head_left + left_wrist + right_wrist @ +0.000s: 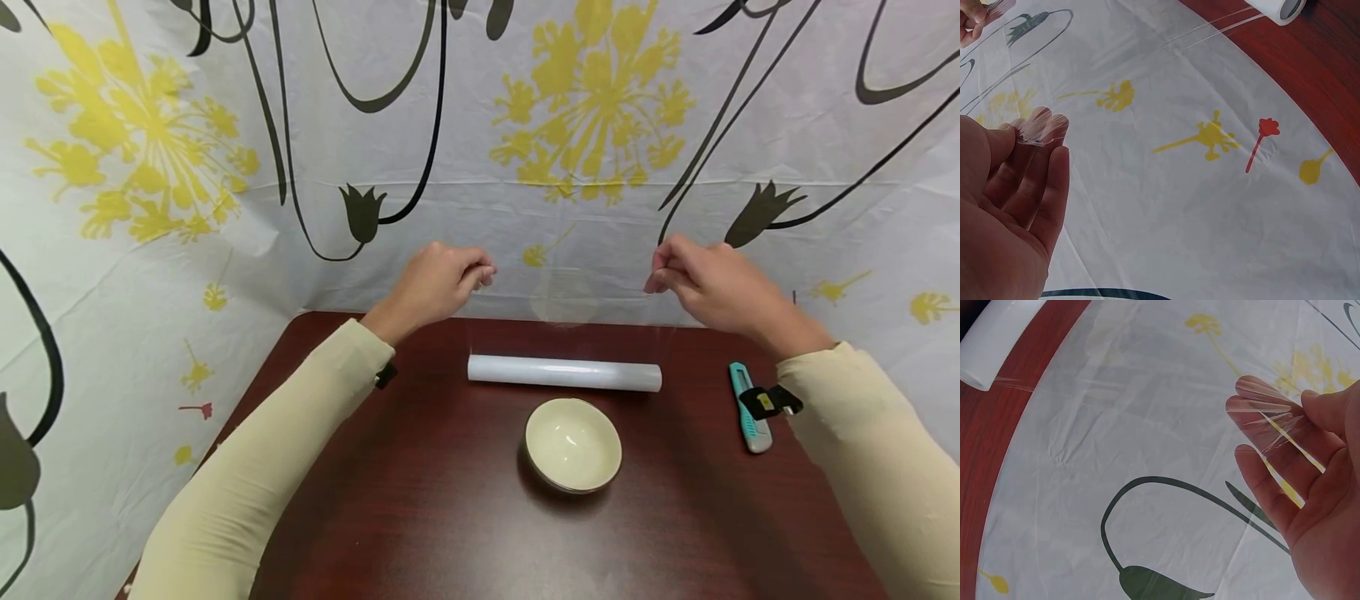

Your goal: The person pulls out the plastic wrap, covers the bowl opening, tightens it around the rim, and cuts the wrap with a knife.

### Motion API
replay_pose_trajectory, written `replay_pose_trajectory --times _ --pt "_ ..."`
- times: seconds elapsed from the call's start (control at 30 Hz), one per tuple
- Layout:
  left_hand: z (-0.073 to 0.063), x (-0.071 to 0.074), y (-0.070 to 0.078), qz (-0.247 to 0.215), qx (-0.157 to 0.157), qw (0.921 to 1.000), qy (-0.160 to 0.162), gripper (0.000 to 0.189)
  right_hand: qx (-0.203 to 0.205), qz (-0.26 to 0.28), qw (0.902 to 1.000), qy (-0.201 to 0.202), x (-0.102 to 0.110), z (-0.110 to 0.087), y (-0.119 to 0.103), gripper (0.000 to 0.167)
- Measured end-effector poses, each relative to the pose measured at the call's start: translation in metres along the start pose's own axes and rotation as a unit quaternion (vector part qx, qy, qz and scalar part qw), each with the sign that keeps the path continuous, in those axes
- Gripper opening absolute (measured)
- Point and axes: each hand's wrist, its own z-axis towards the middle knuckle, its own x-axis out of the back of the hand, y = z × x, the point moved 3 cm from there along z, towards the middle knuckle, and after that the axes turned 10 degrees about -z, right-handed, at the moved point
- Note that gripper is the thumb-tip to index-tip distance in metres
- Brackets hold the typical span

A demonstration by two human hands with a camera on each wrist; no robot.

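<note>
Clear plastic wrap (564, 298) stretches up from a white roll (564, 372) lying on the table. My left hand (447, 279) pinches one corner of the film between thumb and fingers, and the bunched film (1032, 132) shows in the left wrist view. At the opposite corner, my right hand (708, 279) pinches the film, which lies creased over its fingers (1260, 419) in the right wrist view. Both hands are raised above and beyond the roll. Nearer to me than the roll stands a cream bowl (573, 445), its visible inside bare.
A turquoise box cutter (750, 408) lies on the dark red-brown table (420, 500), right of the roll and below my right wrist. Behind the table hangs a white cloth (465, 208) printed with yellow flowers and dark stems.
</note>
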Motion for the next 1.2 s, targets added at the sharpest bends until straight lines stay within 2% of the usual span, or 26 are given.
replay_pose_trajectory --times 0.4,0.77,1.0,1.2 --pt "0.004 0.003 0.004 -0.006 -0.01 0.9999 0.007 0.021 -0.013 0.001 0.9999 -0.002 0.006 -0.002 0.001 0.007" --pt "0.002 0.009 0.01 -0.028 -0.023 0.9991 0.025 0.02 0.0 0.002 0.9996 0.029 0.014 -0.005 -0.002 0.007" --pt "-0.011 0.011 0.018 -0.053 -0.042 0.9973 0.031 0.017 0.039 -0.005 0.9976 0.056 0.019 -0.024 -0.01 0.015" --pt "-0.03 0.012 0.031 -0.056 -0.086 0.994 0.039 0.015 0.093 -0.024 0.9908 0.095 0.025 -0.045 -0.02 0.026"
